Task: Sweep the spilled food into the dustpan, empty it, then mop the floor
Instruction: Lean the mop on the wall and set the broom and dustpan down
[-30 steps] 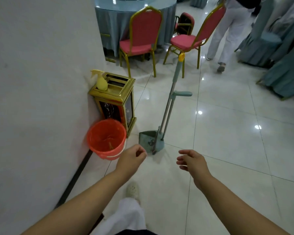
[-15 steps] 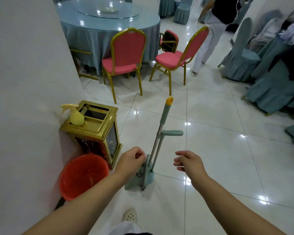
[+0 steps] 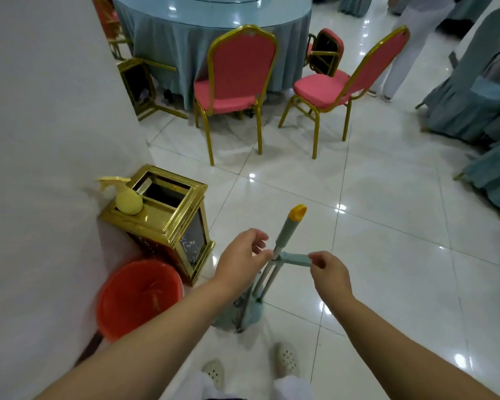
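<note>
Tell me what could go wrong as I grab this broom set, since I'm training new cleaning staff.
Neither the left hand nor the right hand has gripped the broom and dustpan set yet; a nudge could topple it. Falling leftward, it might hit the red bucket. The glossy floor may be slippery.

The floor [image 3: 387,255] is glossy white tile, mirroring the ceiling lights. The wall [image 3: 41,111] looks matt and smooth. The dustpan [image 3: 243,316] and its two teal handle grips look like matt plastic, the poles [image 3: 267,277] between them pale metal, the cap [image 3: 298,212] shiny yellow plastic. The orange bucket [image 3: 133,295] is smooth plastic. The waste bin [image 3: 168,217] has a polished gold metal frame with dark, glassy side panels; the yellow spray bottle [image 3: 126,197] on it seems plastic. The chairs [image 3: 234,79] pair gold metal frames with pink cloth padding. A blue-grey cloth drapes the round table [image 3: 214,30].
</note>
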{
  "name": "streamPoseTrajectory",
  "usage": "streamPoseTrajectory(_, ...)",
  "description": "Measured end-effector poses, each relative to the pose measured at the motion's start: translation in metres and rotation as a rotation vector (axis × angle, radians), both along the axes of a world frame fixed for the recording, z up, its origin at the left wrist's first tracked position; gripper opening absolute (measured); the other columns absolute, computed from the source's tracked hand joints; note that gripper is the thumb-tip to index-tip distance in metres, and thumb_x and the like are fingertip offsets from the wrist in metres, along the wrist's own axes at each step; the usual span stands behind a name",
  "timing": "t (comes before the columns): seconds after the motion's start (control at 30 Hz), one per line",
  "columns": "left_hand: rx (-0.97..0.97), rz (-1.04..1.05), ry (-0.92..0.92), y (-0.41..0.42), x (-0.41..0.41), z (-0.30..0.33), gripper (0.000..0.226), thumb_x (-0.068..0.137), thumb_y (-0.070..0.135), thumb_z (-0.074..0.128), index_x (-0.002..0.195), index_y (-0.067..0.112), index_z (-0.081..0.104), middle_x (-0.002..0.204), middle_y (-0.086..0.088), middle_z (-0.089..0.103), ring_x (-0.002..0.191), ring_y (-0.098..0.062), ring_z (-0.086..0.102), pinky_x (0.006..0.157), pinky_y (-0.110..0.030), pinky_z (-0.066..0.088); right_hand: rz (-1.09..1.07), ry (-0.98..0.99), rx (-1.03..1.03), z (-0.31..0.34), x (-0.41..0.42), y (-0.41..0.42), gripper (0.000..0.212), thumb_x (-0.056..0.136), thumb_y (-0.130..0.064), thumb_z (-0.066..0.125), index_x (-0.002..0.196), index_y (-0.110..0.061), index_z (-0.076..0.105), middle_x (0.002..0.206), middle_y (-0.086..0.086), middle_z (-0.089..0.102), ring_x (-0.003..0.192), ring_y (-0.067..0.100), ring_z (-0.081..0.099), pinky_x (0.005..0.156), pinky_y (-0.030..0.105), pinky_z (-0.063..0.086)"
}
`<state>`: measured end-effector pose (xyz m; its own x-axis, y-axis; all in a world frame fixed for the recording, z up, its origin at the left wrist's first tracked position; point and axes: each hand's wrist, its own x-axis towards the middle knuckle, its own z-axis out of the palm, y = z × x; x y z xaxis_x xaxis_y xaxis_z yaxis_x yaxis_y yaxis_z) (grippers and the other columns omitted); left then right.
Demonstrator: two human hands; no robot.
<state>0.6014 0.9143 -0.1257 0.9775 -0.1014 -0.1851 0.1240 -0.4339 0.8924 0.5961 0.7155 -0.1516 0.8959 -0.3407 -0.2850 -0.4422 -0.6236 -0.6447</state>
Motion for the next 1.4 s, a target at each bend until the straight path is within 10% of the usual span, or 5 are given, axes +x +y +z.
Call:
streamPoseTrajectory(0.2, -0.053, 0.124, 0.042, -0.036, 0.015, -0.005, 0.039, 0.087, 0.031, 0.063, 0.123, 0.037, 0.052, 0.109, 0.021, 0.056, 0.102, 0.0, 0.055, 0.072, -0.01, 0.044, 0.437, 0.074, -0.28, -0.03, 0.047, -0.03, 0.038, 0.093, -0.014, 0.057, 0.13, -0.02, 0.057, 0.123, 0.002, 0.058, 0.107, 0.018, 0.056, 0.093, 0.032, 0.05)
streamPoseTrajectory(0.5, -0.006, 0.274, 0.083, -0.088, 0.008, -0.006, 0.019, 0.093, 0.034, 0.053, 0.112, 0.033, 0.05, 0.107, 0.015, 0.06, 0.102, -0.013, 0.059, 0.088, -0.043, 0.053, 0.879, 0.198, -0.302, -0.049, 0.071, -0.055, 0.027, 0.091, -0.025, 0.058, 0.117, -0.022, 0.06, 0.095, -0.006, 0.06, 0.079, 0.01, 0.057, 0.062, 0.019, 0.045)
streamPoseTrajectory(0.8, 0.008, 0.381, 0.037, -0.087, -0.031, -0.001, 0.009, 0.093, 0.031, 0.052, 0.102, 0.033, 0.049, 0.097, 0.005, 0.062, 0.095, -0.021, 0.061, 0.083, -0.049, 0.051, 1.055, 0.175, -0.273, -0.051, 0.056, -0.039, 0.014, 0.092, -0.02, 0.053, 0.103, -0.017, 0.061, 0.077, -0.01, 0.052, 0.066, 0.006, 0.05, 0.055, 0.018, 0.04)
streamPoseTrajectory(1.07, -0.085, 0.523, 0.009, -0.039, -0.092, 0.011, 0.02, 0.089, 0.037, 0.054, 0.1, 0.053, 0.051, 0.094, 0.034, 0.058, 0.095, 0.009, 0.055, 0.08, -0.026, 0.046, 1.196, 0.186, -0.358, -0.034, 0.018, 0.013, 0.011, 0.093, -0.021, 0.053, 0.103, -0.02, 0.056, 0.084, -0.007, 0.054, 0.077, 0.013, 0.054, 0.075, 0.026, 0.046)
streamPoseTrajectory(1.4, -0.068, 0.622, -0.068, 0.056, -0.225, 0.021, 0.023, 0.09, 0.031, 0.058, 0.111, 0.04, 0.053, 0.1, 0.017, 0.059, 0.099, -0.009, 0.058, 0.088, -0.039, 0.05, 1.4, 0.194, -0.342, -0.016, -0.092, 0.118, 0.009, 0.093, -0.018, 0.053, 0.09, -0.025, 0.058, 0.077, -0.006, 0.056, 0.071, 0.012, 0.054, 0.061, 0.019, 0.038)
